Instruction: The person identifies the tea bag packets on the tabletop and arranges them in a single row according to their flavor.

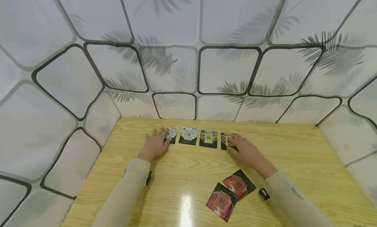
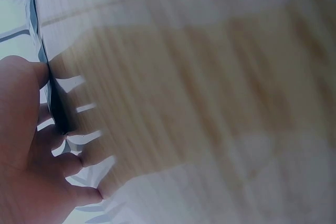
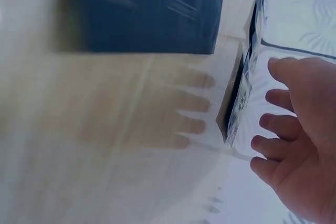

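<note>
Four flat square packets lie in a row near the table's back edge, so several in all. At the row's left end my left hand (image 1: 155,142) rests on a white-and-black packet (image 1: 173,134), fingers spread and thumb near its lower edge. Beside it lies a matching white-and-black packet (image 1: 188,136), then a packet with a yellow-green label (image 1: 208,138). My right hand (image 1: 243,149) touches the rightmost packet (image 1: 223,141), its fingers extended and covering the right part. In the right wrist view, the fingers (image 3: 275,121) look loosely bent beside that packet.
Two red-and-black packets, a lower one (image 1: 222,201) and an upper one (image 1: 239,184), overlap on the table nearer me. The wooden table (image 1: 176,165) meets a patterned fabric wall (image 1: 226,70) behind the row. A small black object (image 1: 263,194) is by the right sleeve.
</note>
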A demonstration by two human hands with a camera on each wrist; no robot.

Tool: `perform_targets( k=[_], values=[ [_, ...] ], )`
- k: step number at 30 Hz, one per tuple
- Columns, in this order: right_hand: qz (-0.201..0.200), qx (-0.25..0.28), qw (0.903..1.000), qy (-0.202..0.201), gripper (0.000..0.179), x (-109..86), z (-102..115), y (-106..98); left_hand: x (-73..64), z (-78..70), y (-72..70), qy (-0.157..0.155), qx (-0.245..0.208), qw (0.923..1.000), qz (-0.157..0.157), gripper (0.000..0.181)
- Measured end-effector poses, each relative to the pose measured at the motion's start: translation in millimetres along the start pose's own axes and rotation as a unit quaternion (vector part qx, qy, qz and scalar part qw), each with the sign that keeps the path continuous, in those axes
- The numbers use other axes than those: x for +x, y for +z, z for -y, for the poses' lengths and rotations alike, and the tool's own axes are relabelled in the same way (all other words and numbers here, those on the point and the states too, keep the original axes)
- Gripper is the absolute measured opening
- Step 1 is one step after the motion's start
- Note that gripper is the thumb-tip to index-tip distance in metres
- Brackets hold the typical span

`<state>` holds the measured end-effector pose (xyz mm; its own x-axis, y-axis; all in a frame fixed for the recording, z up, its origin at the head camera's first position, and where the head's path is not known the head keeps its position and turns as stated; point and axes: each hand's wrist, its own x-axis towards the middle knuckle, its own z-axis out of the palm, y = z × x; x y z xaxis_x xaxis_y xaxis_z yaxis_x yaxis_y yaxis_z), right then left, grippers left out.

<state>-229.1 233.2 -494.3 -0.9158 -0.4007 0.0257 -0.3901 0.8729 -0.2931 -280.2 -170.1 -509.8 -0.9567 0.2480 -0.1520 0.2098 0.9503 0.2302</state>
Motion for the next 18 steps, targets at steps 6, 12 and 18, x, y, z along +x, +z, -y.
perform_targets(
  k=[6, 12, 18],
  values=[
    [-0.003, 0.013, 0.999, -0.042, 0.051, -28.0, 6.1, -0.6, -0.1, 0.0, -0.4, -0.002, 0.002, 1.0, 0.002, 0.065],
    [-0.005, 0.018, 0.9979, -0.062, 0.05, -54.2, 18.9, -1.5, 0.4, -0.7, -0.7, -0.003, 0.002, 1.0, 0.004, 0.066],
    [0.012, 0.036, 0.9975, -0.06, 0.052, -79.7, 27.9, 3.1, 1.3, 0.5, 0.6, -0.004, 0.002, 1.0, 0.004, 0.066]
  ],
)
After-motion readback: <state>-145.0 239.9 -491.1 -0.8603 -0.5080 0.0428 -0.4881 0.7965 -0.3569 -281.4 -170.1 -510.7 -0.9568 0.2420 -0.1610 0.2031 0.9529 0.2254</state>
